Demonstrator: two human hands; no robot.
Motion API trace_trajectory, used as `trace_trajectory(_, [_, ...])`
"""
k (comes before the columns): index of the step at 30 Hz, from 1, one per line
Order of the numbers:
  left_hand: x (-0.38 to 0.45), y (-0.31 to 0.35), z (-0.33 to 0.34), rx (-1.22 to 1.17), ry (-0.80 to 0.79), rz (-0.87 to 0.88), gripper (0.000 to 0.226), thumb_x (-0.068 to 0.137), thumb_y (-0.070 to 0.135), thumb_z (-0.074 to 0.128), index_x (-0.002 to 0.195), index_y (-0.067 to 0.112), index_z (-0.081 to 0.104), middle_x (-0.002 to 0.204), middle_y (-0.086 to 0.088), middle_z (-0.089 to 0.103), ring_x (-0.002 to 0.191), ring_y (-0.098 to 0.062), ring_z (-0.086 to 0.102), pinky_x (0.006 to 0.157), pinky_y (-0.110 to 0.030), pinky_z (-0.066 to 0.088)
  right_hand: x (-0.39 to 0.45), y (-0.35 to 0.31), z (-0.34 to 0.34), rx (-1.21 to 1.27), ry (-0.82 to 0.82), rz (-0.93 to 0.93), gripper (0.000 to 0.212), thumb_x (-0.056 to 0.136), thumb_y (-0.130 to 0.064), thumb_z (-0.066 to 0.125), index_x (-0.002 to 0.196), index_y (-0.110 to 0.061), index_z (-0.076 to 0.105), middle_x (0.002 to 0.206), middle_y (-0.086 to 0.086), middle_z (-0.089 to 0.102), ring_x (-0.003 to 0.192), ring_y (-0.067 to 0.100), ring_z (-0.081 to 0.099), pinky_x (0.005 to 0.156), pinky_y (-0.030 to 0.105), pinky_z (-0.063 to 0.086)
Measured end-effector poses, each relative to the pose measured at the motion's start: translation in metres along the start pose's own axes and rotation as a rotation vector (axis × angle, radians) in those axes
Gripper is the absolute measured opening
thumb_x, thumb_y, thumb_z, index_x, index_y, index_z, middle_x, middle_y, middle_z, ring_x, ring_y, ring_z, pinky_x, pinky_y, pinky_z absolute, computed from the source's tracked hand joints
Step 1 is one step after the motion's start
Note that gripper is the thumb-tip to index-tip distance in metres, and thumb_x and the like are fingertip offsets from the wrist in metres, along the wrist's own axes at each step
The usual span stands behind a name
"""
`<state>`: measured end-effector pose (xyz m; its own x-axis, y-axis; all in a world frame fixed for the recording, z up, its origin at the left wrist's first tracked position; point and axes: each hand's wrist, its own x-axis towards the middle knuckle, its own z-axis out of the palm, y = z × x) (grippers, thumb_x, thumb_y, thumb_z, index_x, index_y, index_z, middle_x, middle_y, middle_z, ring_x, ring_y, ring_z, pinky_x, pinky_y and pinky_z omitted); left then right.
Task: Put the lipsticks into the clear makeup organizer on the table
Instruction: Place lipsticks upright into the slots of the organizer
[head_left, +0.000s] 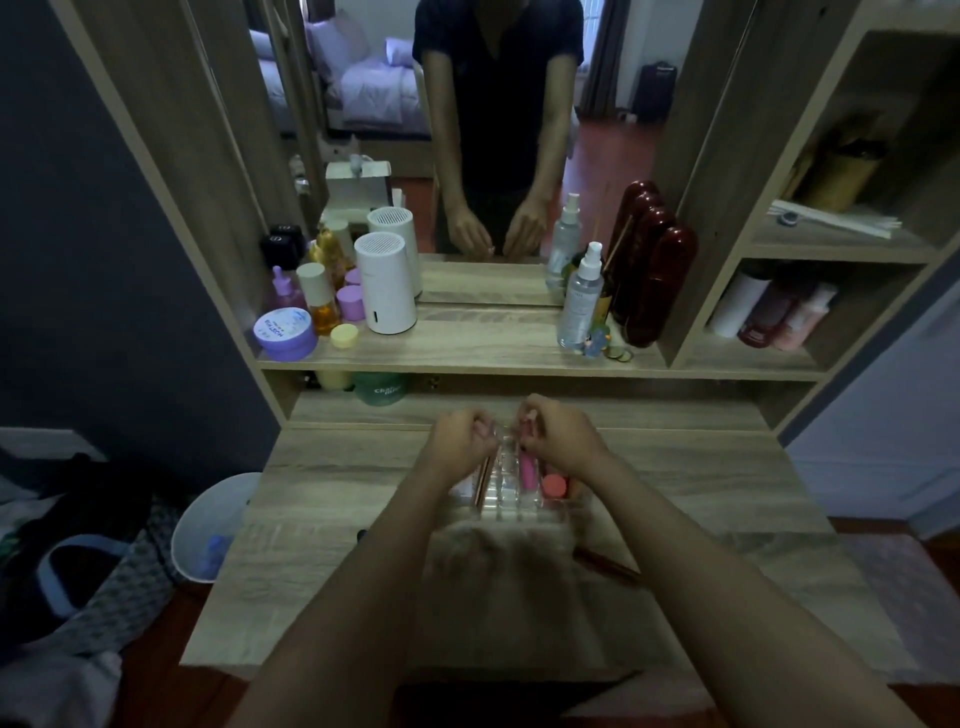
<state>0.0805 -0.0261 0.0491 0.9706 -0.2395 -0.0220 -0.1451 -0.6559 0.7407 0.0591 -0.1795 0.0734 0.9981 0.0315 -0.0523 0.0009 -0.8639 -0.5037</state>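
On the table (332, 499) I have the organizer (511, 501) partly filled: a pink lipstick (529, 470), a coral one (554, 486) and a rose-gold tube (484, 480) already stand inside. My right hand (558, 431) pinches the pink lipstick's top, my left hand (460, 434) seems closed on the rose-gold tube; one more (608, 564) probably lies loose nearby.

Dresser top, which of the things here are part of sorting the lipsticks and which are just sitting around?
Part of the job:
clear organizer
pink lipstick in a slot
rose-gold lipstick
coral-capped tube
left hand, right hand

Just lying about:
white canister
spray bottle
purple jar
waste bin
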Motion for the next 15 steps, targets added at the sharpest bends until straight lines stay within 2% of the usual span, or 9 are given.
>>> trace_trajectory(4, [0.021, 0.006, -0.016, -0.119, 0.122, 0.013, 0.018, 0.079, 0.004, 0.062, 0.096, 0.006, 0.067, 0.077, -0.002, 0.061, 0.07, -0.013, 0.054, 0.067, -0.027, 0.047, 0.018, -0.004, -0.008, 0.054, 0.103, 0.052, 0.024, 0.082, -0.01, 0.065, 0.105, -0.014, 0.062, 0.104, 0.015, 0.07, 0.103, 0.032, 0.058, 0.087, 0.041, 0.05])
trace_trajectory(9, [0.031, 0.008, -0.016, -0.124, 0.198, 0.049, 0.022, 0.079, 0.001, 0.064, 0.102, 0.002, 0.066, 0.091, -0.012, 0.069, 0.079, -0.015, 0.059, 0.077, -0.03, 0.053, 0.027, -0.004, 0.0, 0.078, 0.104, 0.088, 0.021, 0.083, -0.008, 0.062, 0.103, -0.014, 0.062, 0.102, 0.016, 0.069, 0.096, 0.034, 0.062, 0.085, 0.044, 0.054])
trace_trajectory(11, [0.033, 0.007, -0.013, -0.124, 0.207, 0.062, 0.023, 0.08, 0.001, 0.064, 0.102, 0.002, 0.066, 0.091, -0.011, 0.068, 0.08, -0.015, 0.059, 0.076, -0.026, 0.051, 0.028, -0.001, 0.004, 0.084, 0.1, 0.089, 0.019, 0.084, -0.007, 0.061, 0.102, -0.013, 0.061, 0.1, 0.016, 0.07, 0.094, 0.033, 0.063, 0.083, 0.042, 0.055])
trace_trajectory(15, [0.036, 0.005, -0.008, -0.116, 0.2, 0.078, 0.021, 0.082, 0.0, 0.062, 0.102, 0.003, 0.065, 0.084, -0.003, 0.061, 0.075, -0.012, 0.055, 0.062, -0.008, 0.047, 0.028, 0.003, 0.012, 0.073, 0.073, 0.089, 0.016, 0.085, -0.006, 0.06, 0.1, -0.012, 0.061, 0.098, 0.016, 0.071, 0.095, 0.033, 0.062, 0.083, 0.04, 0.054])
